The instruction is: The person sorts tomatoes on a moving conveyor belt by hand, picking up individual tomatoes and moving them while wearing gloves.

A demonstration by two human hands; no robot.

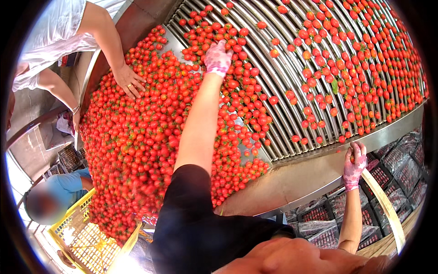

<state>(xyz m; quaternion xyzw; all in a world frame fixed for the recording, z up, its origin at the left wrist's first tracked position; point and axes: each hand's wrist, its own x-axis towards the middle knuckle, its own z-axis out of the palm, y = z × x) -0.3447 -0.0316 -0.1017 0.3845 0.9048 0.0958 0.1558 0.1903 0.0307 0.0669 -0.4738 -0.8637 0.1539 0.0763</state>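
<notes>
- The roller bed (283,128), a wide slope of parallel metal bars, fills the upper right and serves as landmark for the rest.
- A deep heap of small red tomatoes (137,137) lies left of the roller bed, its right part spilling over the bed's near edge; some are more orange, and some show green stems.
- Black crates (319,214), several covered in clear plastic, stand below the roller bed's lower side.
- A metal side wall (292,182) runs along the roller bed's lower edge.
- A yellow crate (93,246) with open grid sides sits below and left of the roller bed, beyond the heap.
- A co-worker in white (50,39) stands left of the roller bed, one bare hand (129,81) spread on the heap, a ring on one finger.
- A co-worker in blue (68,189) is farther from the roller bed, just above the yellow crate.
- The left hand (218,58), in a pink-stained glove, rests among tomatoes at the roller bed's left edge; I cannot tell whether its grip is apart or together.
- The right hand (355,165), similarly gloved, is at the side wall below the roller bed, fingers bent; perhaps a small tomato sits in its grip, but I cannot tell whether it is clamped.
- A green leaf (335,86) lies on the roller bed among scattered tomatoes.
</notes>
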